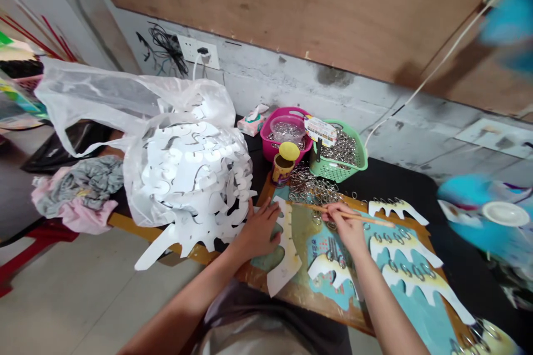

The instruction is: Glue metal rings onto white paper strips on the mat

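My left hand (259,228) lies flat with fingers spread on a white cut-out card (286,255) on the work board (300,288). My right hand (346,226) is closed round a thin wooden stick (370,219) that reaches left toward a heap of metal key rings (310,188). Another white card (333,267) lies below the right hand. To its right lie several cards (410,272) with rings fitted along them.
A large clear bag of white cards (187,172) sits at the left. At the back stand a pink basket (268,147), a green basket (358,163) of rings, a yellow-lidded cup (285,163) and a tissue pack (253,121). Blurred blue objects (487,216) are at the right.
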